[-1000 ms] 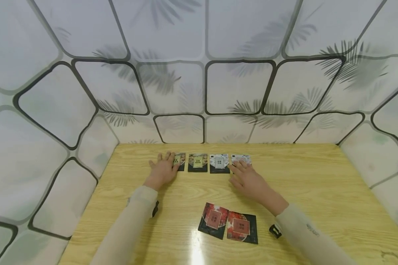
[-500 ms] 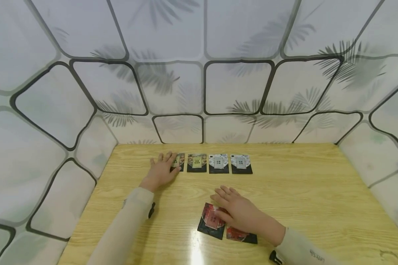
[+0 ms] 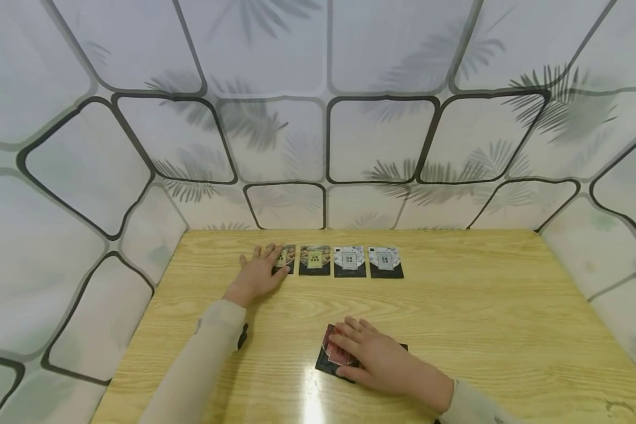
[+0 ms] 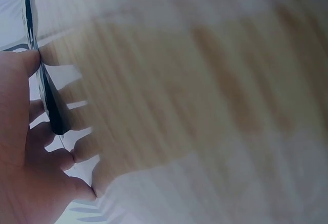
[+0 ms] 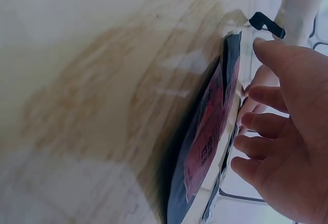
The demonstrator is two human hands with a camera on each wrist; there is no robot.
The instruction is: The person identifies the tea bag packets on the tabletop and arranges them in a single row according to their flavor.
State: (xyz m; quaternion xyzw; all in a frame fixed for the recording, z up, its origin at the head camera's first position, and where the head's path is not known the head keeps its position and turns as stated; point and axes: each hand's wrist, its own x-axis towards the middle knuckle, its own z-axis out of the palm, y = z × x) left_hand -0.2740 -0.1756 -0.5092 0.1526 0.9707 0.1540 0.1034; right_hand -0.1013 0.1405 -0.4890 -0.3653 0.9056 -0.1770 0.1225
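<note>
My left hand (image 3: 255,277) lies with spread fingers over the left end of a back row of flat sachets, resting on the leftmost sachet with a yellow label (image 3: 289,259). The left wrist view shows that sachet edge-on (image 4: 55,114) at the fingers. My right hand (image 3: 381,358) is over two red-and-black sachets near the front, its fingers fairly straight. The left red sachet (image 3: 330,360) is partly covered. Only a corner of the right one (image 3: 404,346) shows. In the right wrist view the fingertips appear apart from the red sachet (image 5: 205,147).
Beside the left hand, the row continues with another yellow-labelled sachet (image 3: 315,261) and two white-and-black sachets, the nearer-to-middle one (image 3: 350,262) and the right-end one (image 3: 386,262). The wooden table (image 3: 482,306) meets a patterned wall (image 3: 381,141) at its back edge.
My right hand has left the right-end white sachet, come back toward me and moved over the red sachets. The left hand stays on the leftmost sachet.
</note>
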